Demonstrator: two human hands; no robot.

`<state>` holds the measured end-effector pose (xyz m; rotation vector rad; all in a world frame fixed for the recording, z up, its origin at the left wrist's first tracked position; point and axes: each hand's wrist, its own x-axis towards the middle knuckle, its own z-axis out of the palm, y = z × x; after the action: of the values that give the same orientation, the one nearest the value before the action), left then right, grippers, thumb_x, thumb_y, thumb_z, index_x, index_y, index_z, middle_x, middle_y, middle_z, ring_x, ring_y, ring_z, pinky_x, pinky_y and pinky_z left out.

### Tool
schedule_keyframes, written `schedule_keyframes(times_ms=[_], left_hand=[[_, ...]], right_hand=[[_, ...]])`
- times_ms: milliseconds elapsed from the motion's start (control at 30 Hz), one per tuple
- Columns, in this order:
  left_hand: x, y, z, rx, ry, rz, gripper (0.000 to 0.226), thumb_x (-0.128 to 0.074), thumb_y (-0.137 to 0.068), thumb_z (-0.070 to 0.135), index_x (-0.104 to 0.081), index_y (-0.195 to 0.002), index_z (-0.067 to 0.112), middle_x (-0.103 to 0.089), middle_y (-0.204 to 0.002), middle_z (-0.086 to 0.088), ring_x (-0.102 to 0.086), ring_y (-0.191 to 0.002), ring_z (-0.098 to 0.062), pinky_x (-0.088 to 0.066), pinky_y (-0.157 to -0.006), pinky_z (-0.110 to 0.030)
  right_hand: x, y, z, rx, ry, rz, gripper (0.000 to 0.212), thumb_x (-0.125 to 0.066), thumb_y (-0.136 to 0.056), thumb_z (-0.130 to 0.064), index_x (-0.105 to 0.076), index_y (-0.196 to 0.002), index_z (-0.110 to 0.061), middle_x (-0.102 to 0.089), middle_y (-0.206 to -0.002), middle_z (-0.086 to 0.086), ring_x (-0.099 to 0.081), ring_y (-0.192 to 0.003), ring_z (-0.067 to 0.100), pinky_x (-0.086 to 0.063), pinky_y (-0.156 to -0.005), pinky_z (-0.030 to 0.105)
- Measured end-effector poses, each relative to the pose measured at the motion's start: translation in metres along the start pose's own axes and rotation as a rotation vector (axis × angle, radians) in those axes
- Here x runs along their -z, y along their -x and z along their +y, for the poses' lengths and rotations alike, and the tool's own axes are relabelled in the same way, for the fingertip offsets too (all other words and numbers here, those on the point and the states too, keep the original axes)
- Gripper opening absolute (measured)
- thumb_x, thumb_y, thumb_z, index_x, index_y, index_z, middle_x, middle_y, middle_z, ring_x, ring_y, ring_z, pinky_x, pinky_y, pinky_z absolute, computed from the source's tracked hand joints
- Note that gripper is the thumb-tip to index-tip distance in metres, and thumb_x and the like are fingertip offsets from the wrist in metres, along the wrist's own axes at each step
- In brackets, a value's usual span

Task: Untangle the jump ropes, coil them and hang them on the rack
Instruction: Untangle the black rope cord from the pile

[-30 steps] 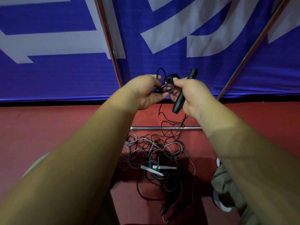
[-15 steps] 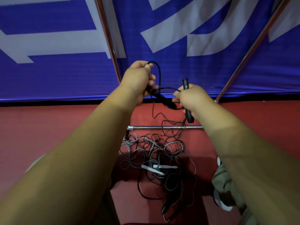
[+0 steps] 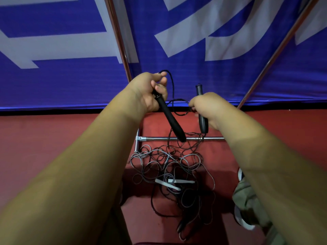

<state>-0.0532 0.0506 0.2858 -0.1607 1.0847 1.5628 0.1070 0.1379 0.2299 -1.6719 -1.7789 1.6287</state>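
The black jump rope [image 3: 173,89] was up off the floor: slanted handle [image 3: 170,121] gripped in the left hand [image 3: 148,92], upright handle [image 3: 203,123] gripped in the right hand [image 3: 209,107] — its cord trailed across the rack bar [image 3: 159,138] into the tangle [image 3: 168,167] on the red floor [image 3: 53,138].

One head cam, wide-angle, aimed forward-down: left hand [image 3: 148,92], right hand [image 3: 208,110] close; dull red floor [image 3: 53,138] seemingly near below.
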Motion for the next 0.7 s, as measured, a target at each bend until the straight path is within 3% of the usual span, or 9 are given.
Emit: schedule_keyframes(times_ms=[100, 167, 233, 300, 367, 433, 500, 567, 700], left_hand=[[-0.001, -0.001, -0.003, 0.03, 0.011, 0.006, 0.016, -0.045, -0.11, 0.008, -0.06, -0.11, 0.01, -0.059, -0.064, -0.005, -0.038, -0.033, 0.0, -0.033, -0.035, -0.012], [-0.003, -0.001, -0.004, 0.02, 0.041, 0.022, 0.017, -0.044, -0.109, 0.007, -0.061, -0.109, 0.008, -0.06, -0.067, -0.006, -0.039, -0.035, 0.0, -0.034, -0.035, -0.012], [-0.004, -0.002, -0.005, 0.002, 0.097, 0.041, 0.018, -0.043, -0.109, 0.005, -0.06, -0.104, 0.006, -0.061, -0.071, -0.007, -0.041, -0.037, 0.0, -0.035, -0.036, -0.014], [-0.004, -0.004, -0.006, -0.03, 0.134, 0.059, 0.021, -0.039, -0.109, 0.002, -0.057, -0.097, 0.006, -0.06, -0.067, -0.006, -0.04, -0.04, -0.001, -0.036, -0.037, -0.015], [-0.005, -0.006, -0.006, -0.062, 0.152, 0.103, 0.025, -0.034, -0.108, 0.0, -0.053, -0.094, 0.006, -0.058, -0.058, -0.007, -0.038, -0.041, -0.002, -0.038, -0.04, -0.017], [-0.004, -0.008, -0.006, -0.087, 0.106, 0.143, 0.022, -0.03, -0.108, 0.001, -0.049, -0.099, 0.005, -0.056, -0.061, -0.009, -0.04, -0.042, -0.007, -0.043, -0.047, -0.021], [-0.003, -0.01, -0.006, -0.082, -0.046, 0.142, 0.019, -0.03, -0.107, 0.006, -0.046, -0.116, 0.002, -0.061, -0.076, -0.014, -0.057, -0.055, -0.017, -0.054, -0.064, -0.028], [-0.003, -0.009, -0.005, -0.038, -0.299, 0.163, 0.027, -0.036, -0.104, 0.012, -0.047, -0.127, 0.001, -0.068, -0.1, -0.022, -0.07, -0.082, -0.033, -0.061, -0.082, -0.042], [0.003, -0.006, -0.004, -0.242, -1.136, 0.26, 0.021, -0.047, -0.101, 0.006, -0.066, -0.109, 0.012, -0.068, -0.109, -0.011, -0.068, -0.092, -0.029, -0.061, -0.085, -0.042]], right_hand=[[0.005, 0.011, -0.01, -0.019, -0.099, -0.046, 0.035, -0.066, -0.079, -0.028, -0.068, -0.112, -0.017, -0.073, -0.115, 0.014, -0.075, -0.099, 0.036, -0.06, -0.096, 0.056], [0.005, 0.022, -0.015, -0.002, -0.105, -0.139, 0.028, -0.062, -0.093, -0.012, -0.071, -0.119, -0.013, -0.078, -0.112, 0.01, -0.079, -0.087, 0.024, -0.061, -0.094, 0.045], [0.001, 0.032, -0.018, 0.015, -0.087, -0.305, 0.039, -0.051, -0.092, 0.001, -0.073, -0.122, -0.008, -0.08, -0.114, 0.007, -0.075, -0.069, 0.012, -0.054, -0.095, 0.038], [-0.002, 0.043, -0.018, 0.017, -0.082, -0.454, 0.049, -0.045, -0.088, 0.005, -0.068, -0.131, 0.0, -0.077, -0.119, 0.013, -0.078, -0.088, 0.025, -0.047, -0.094, 0.04], [-0.004, 0.047, -0.016, 0.032, -0.078, -0.556, 0.044, -0.047, -0.095, 0.003, -0.062, -0.137, 0.006, -0.078, -0.116, 0.019, -0.075, -0.113, 0.038, -0.052, -0.094, 0.04], [-0.004, 0.048, -0.016, 0.047, -0.098, -0.609, 0.032, -0.052, -0.101, -0.001, -0.064, -0.13, 0.006, -0.079, -0.101, 0.015, -0.078, -0.096, 0.034, -0.058, -0.085, 0.04], [-0.005, 0.048, -0.016, 0.052, -0.137, -0.633, 0.013, -0.056, -0.106, -0.008, -0.067, -0.111, -0.003, -0.068, -0.081, 0.008, -0.067, -0.07, 0.023, -0.056, -0.073, 0.041], [-0.003, 0.046, -0.016, 0.042, -0.166, -0.642, 0.011, -0.063, -0.106, -0.017, -0.062, -0.096, -0.012, -0.055, -0.072, 0.003, -0.052, -0.06, 0.018, -0.049, -0.062, 0.035], [0.002, 0.044, -0.015, 0.041, -0.144, -0.659, 0.027, -0.078, -0.097, -0.024, -0.058, -0.079, -0.018, -0.054, -0.068, 0.003, -0.049, -0.056, 0.017, -0.044, -0.057, 0.032]])
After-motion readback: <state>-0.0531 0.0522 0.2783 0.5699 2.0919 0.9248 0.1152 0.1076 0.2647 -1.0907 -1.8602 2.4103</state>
